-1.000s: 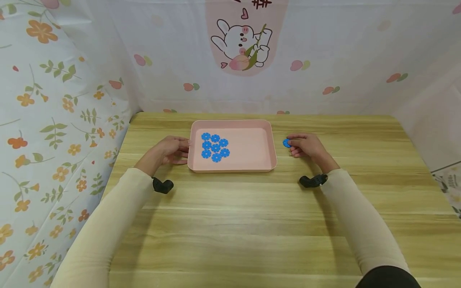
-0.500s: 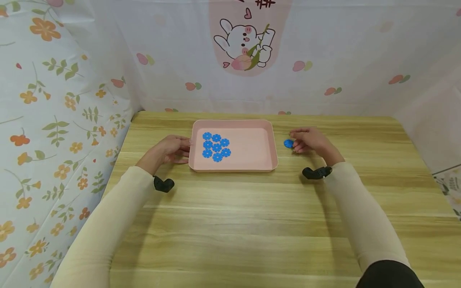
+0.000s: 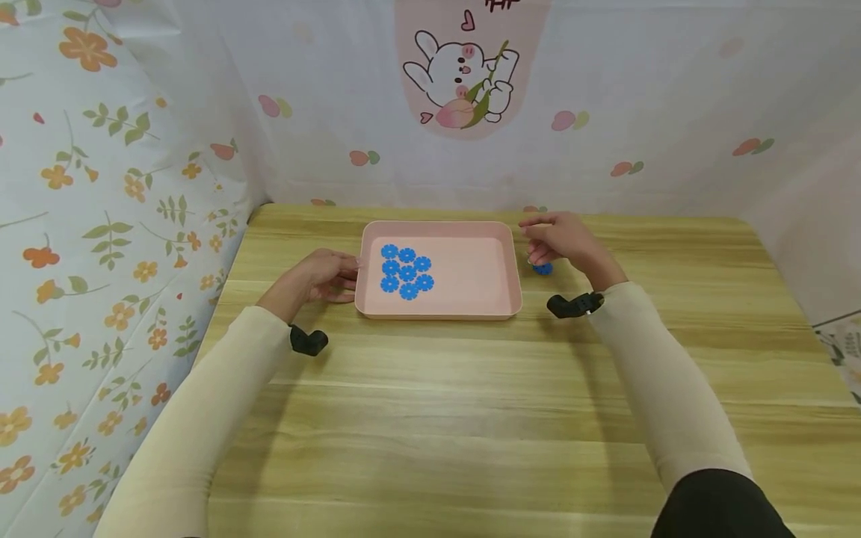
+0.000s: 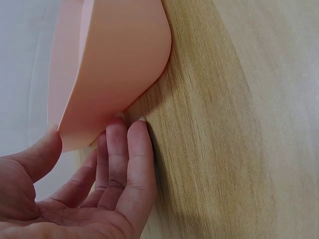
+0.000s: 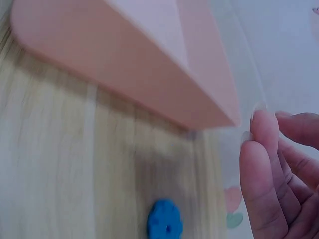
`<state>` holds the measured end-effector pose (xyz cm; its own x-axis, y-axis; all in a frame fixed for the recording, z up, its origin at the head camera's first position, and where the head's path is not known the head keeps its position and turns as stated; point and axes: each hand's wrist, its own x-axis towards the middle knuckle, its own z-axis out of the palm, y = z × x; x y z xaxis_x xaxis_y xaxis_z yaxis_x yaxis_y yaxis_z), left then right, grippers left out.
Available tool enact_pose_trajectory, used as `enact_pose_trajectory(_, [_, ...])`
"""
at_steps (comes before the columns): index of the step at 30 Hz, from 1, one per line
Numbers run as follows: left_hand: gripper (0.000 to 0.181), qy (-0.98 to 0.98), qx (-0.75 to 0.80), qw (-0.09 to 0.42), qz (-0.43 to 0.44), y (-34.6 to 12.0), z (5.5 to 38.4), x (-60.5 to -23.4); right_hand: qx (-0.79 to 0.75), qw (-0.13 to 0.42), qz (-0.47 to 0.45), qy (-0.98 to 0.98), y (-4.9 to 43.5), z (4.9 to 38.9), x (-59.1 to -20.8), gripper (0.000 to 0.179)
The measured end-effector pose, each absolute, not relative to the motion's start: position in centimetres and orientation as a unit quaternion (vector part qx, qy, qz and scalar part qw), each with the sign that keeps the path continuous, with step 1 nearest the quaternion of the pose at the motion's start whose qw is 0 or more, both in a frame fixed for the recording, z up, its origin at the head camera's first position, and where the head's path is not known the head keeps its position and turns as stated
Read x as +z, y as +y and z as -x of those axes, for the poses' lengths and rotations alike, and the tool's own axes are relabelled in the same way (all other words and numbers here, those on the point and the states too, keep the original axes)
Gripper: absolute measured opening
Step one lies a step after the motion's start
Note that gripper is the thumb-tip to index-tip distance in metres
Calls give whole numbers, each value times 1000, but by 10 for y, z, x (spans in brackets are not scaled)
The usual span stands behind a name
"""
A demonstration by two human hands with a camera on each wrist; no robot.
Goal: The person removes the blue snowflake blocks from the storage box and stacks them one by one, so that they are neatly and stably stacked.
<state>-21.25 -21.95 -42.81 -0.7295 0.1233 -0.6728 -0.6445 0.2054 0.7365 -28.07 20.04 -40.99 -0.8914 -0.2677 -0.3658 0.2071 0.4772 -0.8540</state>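
My left hand (image 3: pixel 327 275) is at the left end of a pink tray (image 3: pixel 471 316). In the left wrist view the thumb touches the rim and the fingers reach to the foot of the tray's outer wall. Several notched blue plastic discs (image 3: pixel 406 273) lie flat inside the tray, grouped toward its left side. My right hand (image 3: pixel 565 240) hovers by the tray's right end, holding nothing, its thumb near the bent fingertips. Below it on the table lies one more blue disc (image 5: pixel 164 219), partly hidden by the hand in the head view.
The wooden table (image 3: pixel 430 418) stretches toward me in front of the tray. A white patterned cloth (image 3: pixel 323 97) hangs behind the table's back edge, and a floral cloth (image 3: pixel 128 224) hangs along the left.
My right hand has let go of the blue disc beside the tray, then lifted and shifted left toward the tray's right end. My left hand stays at the tray.
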Motion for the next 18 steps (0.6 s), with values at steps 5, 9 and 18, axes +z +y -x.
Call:
enact_pose_trajectory(5, [43,708,603,319,181,-219,211,-428,-516,232,32,824,183,281,-407,42])
enact_pose_trajectory(9, [42,705,605,323,179,-220,210,-430,-522,246,43,816,168,281,-410,40])
enact_pose_trajectory(18, [42,710,602,319,179,-220,211,-428,-537,260,63,800,138,274,-407,39])
